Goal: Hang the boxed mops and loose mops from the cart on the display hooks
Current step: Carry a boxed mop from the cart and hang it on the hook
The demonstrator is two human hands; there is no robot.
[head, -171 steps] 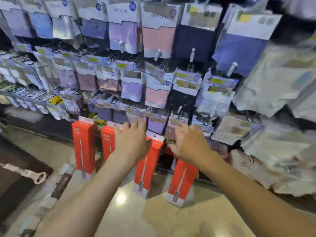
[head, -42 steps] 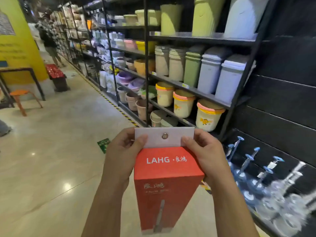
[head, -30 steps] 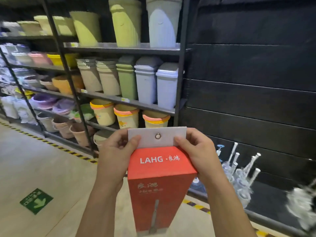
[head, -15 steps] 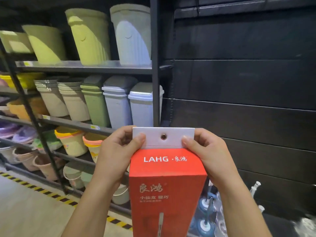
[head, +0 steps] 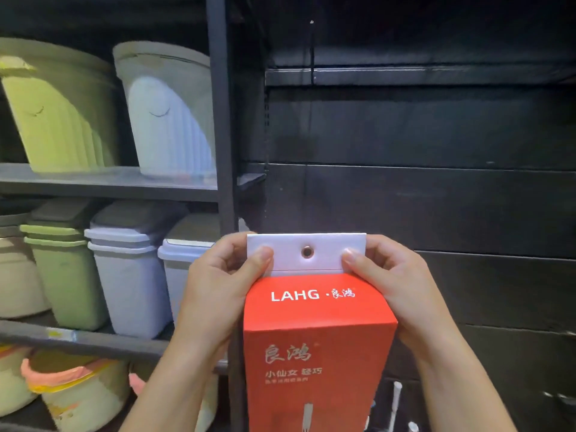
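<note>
Left hand (head: 218,291): curled round the left end of the white hang tab (head: 324,244); the tab is pinched under the thumb
Right hand (head: 396,285): the tab's right end is pinched likewise; the thumb is laid on its front
Boxed mop (head: 314,353): red carton, held upright between both hands; raised before the black slatted panel (head: 420,207); contact with the panel cannot be told
Eyelet (head: 307,252): metal ring set mid-tab, between the two thumbs
Shelving (head: 223,120): seen at left; green and pale blue bins (head: 134,275) are kept on it
</note>
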